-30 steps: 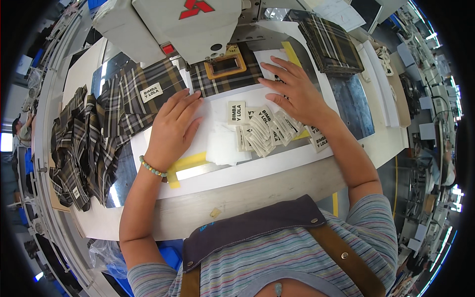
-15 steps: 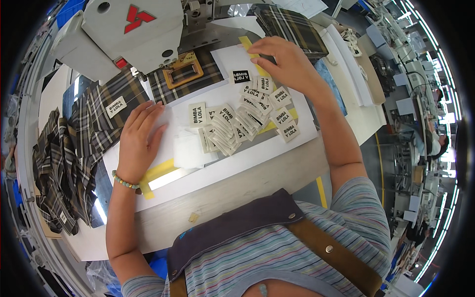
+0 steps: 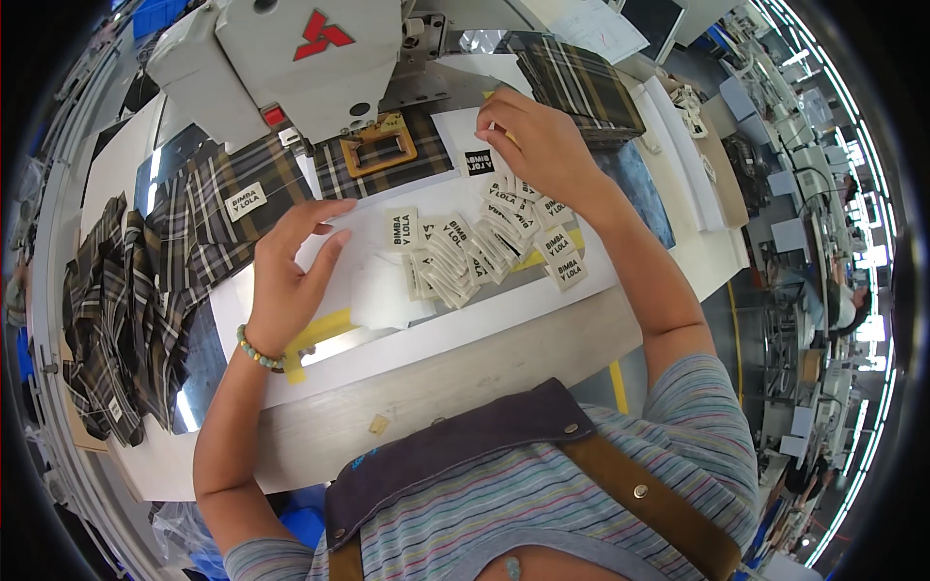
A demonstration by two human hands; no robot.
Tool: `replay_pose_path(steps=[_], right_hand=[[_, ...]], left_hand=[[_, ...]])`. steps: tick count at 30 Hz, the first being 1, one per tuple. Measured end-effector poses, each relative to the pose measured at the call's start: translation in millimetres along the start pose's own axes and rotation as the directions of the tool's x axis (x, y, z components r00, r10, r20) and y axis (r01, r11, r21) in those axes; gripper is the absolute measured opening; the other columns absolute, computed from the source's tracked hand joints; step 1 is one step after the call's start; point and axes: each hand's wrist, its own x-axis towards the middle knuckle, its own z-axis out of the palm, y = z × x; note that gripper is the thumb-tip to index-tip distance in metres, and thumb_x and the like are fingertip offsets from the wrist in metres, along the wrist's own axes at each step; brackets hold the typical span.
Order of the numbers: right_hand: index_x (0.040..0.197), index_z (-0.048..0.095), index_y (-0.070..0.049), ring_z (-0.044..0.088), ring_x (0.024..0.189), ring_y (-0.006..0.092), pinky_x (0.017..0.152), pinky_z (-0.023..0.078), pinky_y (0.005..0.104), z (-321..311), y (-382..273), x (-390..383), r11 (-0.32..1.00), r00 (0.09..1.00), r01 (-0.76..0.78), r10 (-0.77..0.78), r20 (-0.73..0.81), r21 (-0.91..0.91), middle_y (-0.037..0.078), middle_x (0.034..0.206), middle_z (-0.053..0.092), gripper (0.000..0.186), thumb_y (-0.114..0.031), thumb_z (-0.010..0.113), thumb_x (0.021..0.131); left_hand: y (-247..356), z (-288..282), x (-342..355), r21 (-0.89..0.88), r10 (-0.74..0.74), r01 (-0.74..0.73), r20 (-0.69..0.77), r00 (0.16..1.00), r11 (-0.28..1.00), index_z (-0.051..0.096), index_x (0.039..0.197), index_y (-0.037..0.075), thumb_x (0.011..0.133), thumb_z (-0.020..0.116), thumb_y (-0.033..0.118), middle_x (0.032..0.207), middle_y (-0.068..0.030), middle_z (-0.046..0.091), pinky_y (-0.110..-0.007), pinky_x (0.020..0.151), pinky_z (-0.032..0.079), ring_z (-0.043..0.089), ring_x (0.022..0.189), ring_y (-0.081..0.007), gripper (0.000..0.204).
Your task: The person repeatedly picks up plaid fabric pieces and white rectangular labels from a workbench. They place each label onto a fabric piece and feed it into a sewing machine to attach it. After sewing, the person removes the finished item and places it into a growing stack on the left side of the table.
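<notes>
My left hand (image 3: 293,276) is open, thumb apart from its bent fingers, over white paper beside the left plaid fabric (image 3: 208,237), which bears a pale label (image 3: 246,201). My right hand (image 3: 541,153) has its fingers curled toward the thumb just above a dark label (image 3: 480,162); whatever they hold is hidden. A loose pile of several white labels (image 3: 450,247) lies between my hands. Under the white machine head (image 3: 291,73), an orange frame (image 3: 407,153) lies on a plaid piece (image 3: 329,184) at the top middle.
Crumpled plaid fabric (image 3: 111,320) lies at the left, a folded plaid stack (image 3: 581,92) at the back right. A long white box (image 3: 697,174) borders the right side. The pale table edge (image 3: 484,363) runs before my body. Other workstations and a co-worker (image 3: 843,305) are at far right.
Since a second ago my right hand has moved up toward the back, uncovering more labels, and its fingers have curled. My left hand's thumb and fingers have spread wider.
</notes>
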Motion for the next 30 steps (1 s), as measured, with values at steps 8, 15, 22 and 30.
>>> replay_pose_path(steps=[8,15,22,30], right_hand=[[0.108,0.071,-0.005,0.071,0.093,0.0298,0.081,0.058,0.0392,11,-14,6,0.996,0.996,0.087,-0.087,-0.009,0.011,0.007,0.107,0.069,0.011,-0.009,0.072,0.097],[0.105,0.069,-0.004,0.07,0.095,0.0275,0.082,0.056,0.0399,21,23,7,0.989,0.957,-0.07,0.029,0.289,0.134,0.009,0.108,0.066,0.009,-0.006,0.071,0.096],[0.101,0.071,-0.009,0.071,0.093,0.0239,0.076,0.055,0.0358,13,-36,21,0.926,0.889,0.361,-0.378,-0.259,-0.115,0.003,0.109,0.072,0.009,-0.01,0.073,0.092],[0.102,0.075,-0.008,0.071,0.092,0.022,0.075,0.056,0.0347,41,-69,-1,0.782,0.783,0.607,-0.619,-0.061,-0.143,0.004,0.107,0.073,0.018,-0.011,0.077,0.084]], left_hand=[[-2,31,32,-0.448,-0.238,0.327,0.245,0.94,0.832,0.07,0.136,0.001,0.112,0.061,0.023,0.124,-0.0114,0.079,-0.031,0.095,0.055,0.072,0.114,-0.016,0.033],[-19,43,38,-0.414,-0.197,0.261,0.192,0.961,0.872,0.071,0.134,0.001,0.111,0.063,0.021,0.121,-0.0105,0.079,-0.03,0.095,0.055,0.072,0.109,-0.0146,0.032],[-15,40,37,-0.752,-0.296,0.417,0.302,0.906,0.51,0.071,0.131,-0.002,0.115,0.056,0.026,0.119,-0.0115,0.078,-0.03,0.096,0.057,0.072,0.106,-0.0141,0.035],[-17,40,34,-0.674,-0.359,0.405,0.216,0.908,0.618,0.076,0.119,-0.001,0.109,0.068,0.018,0.103,-0.0047,0.08,-0.026,0.089,0.057,0.072,0.094,-0.0095,0.023]])
